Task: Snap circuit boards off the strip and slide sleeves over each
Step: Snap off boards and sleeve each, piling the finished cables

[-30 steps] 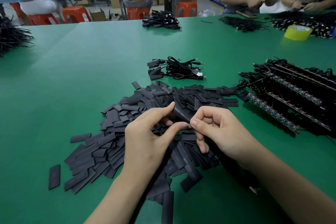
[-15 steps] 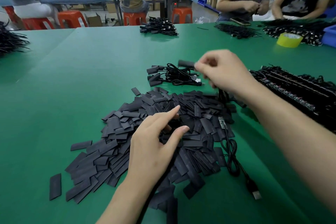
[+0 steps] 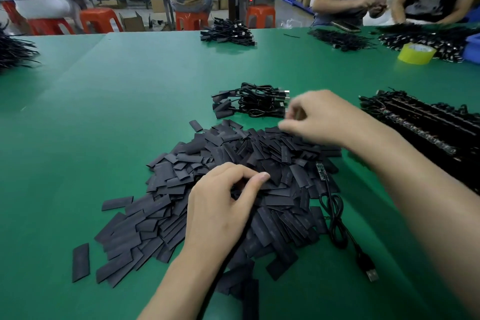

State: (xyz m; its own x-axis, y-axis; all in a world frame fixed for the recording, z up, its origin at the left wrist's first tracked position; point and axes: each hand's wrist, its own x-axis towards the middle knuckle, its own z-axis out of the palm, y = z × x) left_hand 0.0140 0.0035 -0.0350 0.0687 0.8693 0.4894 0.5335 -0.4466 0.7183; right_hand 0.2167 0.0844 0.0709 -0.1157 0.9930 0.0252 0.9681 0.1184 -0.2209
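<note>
First, isolate 1 sleeve: the left hand (image 3: 223,205) pinches, thumb against curled forefinger, into the heap of flat black heat-shrink sleeves (image 3: 166,189); overlapping pieces may lift together. The small bare circuit board on its black USB cable (image 3: 321,172) lies unsleeved at the heap's right edge. The blurred right hand (image 3: 319,117) hovers beside the bundle of sleeved black cables (image 3: 249,100); its grip cannot be told. Dark strips of unsnapped boards (image 3: 428,127) lie far right.
</note>
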